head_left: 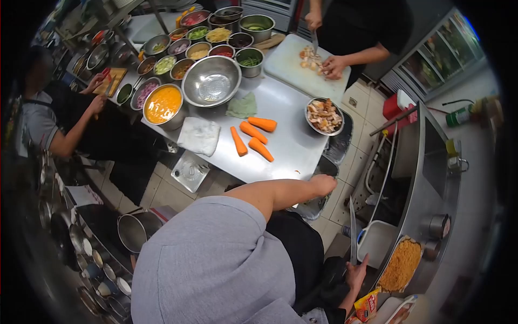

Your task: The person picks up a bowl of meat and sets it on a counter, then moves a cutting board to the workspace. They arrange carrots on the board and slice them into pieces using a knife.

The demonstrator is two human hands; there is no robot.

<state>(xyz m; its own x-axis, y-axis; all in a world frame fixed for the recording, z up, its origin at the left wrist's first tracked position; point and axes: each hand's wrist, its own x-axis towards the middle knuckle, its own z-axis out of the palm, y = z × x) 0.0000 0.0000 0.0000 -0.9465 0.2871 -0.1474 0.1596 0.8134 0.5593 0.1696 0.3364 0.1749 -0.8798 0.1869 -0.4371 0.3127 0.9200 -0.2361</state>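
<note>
My left hand (325, 184) reaches across past the near right corner of the steel table, over a bin lined with a dark bag. Its fingers are curled closed; what they hold, if anything, is hidden. Low on the right, my right hand (356, 274) grips a long knife (353, 229), its blade pointing up and away from me. Several peeled carrots (258, 148) lie on the steel table (280, 173), left of my left hand. An orange scrap rests near the table's front edge.
A bowl of chopped meat (324, 116) sits at the table's right edge. Behind it a co-worker cuts food on a white board (291, 65). Left stand a large steel bowl (211, 81), a pot of orange liquid (163, 107) and cloths (198, 136). Another person works far left.
</note>
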